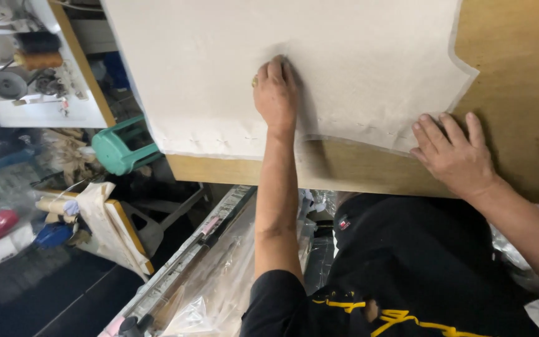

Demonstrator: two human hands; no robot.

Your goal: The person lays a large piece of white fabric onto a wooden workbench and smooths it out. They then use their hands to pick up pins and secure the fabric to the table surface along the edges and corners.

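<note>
From the head camera, a sheet of cream fabric (pixel 319 68) lies spread over a wooden table (pixel 519 75), reaching its near edge. The left hand (pixel 275 93) presses on the cloth with fingers curled under, holding nothing. The right hand (pixel 453 153) lies flat and open at the fabric's lower right corner, fingertips touching its edge. Left of the table stand a teal plastic stool (pixel 120 150) and thread spools (pixel 37 51); clear plastic wrapping (pixel 219 281) sits below.
</note>
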